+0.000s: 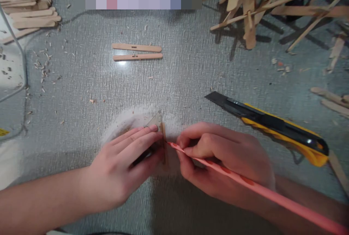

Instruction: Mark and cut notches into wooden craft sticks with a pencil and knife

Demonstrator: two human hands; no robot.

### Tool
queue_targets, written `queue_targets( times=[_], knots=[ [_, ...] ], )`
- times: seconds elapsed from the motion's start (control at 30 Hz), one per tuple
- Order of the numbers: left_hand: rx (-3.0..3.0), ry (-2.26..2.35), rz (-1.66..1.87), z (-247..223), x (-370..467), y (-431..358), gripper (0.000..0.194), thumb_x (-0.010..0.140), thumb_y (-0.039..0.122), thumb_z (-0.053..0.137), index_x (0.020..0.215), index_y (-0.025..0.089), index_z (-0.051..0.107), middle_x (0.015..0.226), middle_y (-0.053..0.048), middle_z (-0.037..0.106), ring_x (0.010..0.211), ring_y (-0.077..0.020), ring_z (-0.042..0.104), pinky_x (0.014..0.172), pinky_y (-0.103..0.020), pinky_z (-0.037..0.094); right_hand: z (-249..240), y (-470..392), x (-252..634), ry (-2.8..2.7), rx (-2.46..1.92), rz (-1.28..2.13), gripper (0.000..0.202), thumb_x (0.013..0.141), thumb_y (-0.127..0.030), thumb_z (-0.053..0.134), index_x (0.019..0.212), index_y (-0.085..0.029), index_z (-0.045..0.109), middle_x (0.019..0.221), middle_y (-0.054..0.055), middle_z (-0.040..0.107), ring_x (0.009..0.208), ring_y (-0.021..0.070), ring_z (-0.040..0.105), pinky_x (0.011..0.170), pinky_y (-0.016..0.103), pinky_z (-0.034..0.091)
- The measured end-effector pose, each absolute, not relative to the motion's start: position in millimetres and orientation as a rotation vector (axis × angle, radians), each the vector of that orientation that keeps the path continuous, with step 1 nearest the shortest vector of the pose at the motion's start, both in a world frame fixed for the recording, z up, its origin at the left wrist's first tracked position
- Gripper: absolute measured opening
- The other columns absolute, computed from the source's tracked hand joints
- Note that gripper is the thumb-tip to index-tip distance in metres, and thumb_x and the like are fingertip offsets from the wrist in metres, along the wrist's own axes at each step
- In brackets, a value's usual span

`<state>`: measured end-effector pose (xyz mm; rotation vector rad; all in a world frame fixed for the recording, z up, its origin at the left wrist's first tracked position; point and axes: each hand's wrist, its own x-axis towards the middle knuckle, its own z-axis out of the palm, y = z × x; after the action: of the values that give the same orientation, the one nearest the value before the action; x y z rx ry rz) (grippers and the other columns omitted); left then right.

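Note:
My left hand [117,171] presses down on a clear triangular set square [155,120], most of which its fingers cover. Along the set square's right edge, a narrow wooden craft stick [164,130] stands roughly lengthwise to me, held in place by the fingertips and thumb. My right hand [229,155] is closed in a writing grip around a pink pencil [208,163] with darker oval spots. The pencil's tip meets the stick's right edge, or comes very near it. Further up lie two craft sticks [137,48], each with a small notch or mark at the middle.
A yellow-and-black utility knife [275,124] lies right of my right hand. A tangled heap of craft sticks [248,13] fills the upper right. Stacked sticks [35,18] and a grey cable [23,56] are at left. Wood shavings [43,69] litter the textured grey table [185,75].

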<state>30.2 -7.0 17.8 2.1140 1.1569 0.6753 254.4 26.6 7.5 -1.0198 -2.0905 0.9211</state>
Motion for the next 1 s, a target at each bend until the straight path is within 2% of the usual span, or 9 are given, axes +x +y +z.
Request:
queue_targets(
  times=[0.4,0.63,1.0],
  knots=[
    [2.089,1.153,0.647,18.0,30.0,-7.6,0.017,0.099,0.018,0.057,0.11,0.021,0.068,0.123,-0.008,0.073,0.118,-0.022,0.069,0.106,-0.04,0.059,9.7,29.4,254.3,-2.084,-1.003,0.974,0.024,0.082,-0.006,0.066,0.076,-0.024,0.052,0.081,0.0,0.069,0.064,0.0095,0.066,0.055,0.02,0.056],
    [2.103,1.161,0.661,19.5,31.8,-5.7,0.014,0.1,0.017,0.055,0.104,0.018,0.068,0.117,-0.009,0.075,0.116,-0.0198,0.07,0.105,-0.034,0.059,10.2,30.8,253.5,-2.081,-0.986,0.957,0.024,0.08,-0.006,0.067,0.075,-0.022,0.051,0.078,0.0,0.068,0.062,0.0076,0.065,0.055,0.018,0.054],
    [2.099,1.156,0.614,19.3,29.3,-7.5,0.017,0.1,0.019,0.055,0.111,0.02,0.068,0.12,-0.008,0.074,0.119,-0.0211,0.069,0.107,-0.038,0.058,10.2,32.0,253.3,-2.1,-0.986,0.96,0.024,0.082,-0.008,0.066,0.074,-0.023,0.05,0.076,-0.002,0.068,0.061,0.0081,0.064,0.053,0.018,0.053]
  ],
)
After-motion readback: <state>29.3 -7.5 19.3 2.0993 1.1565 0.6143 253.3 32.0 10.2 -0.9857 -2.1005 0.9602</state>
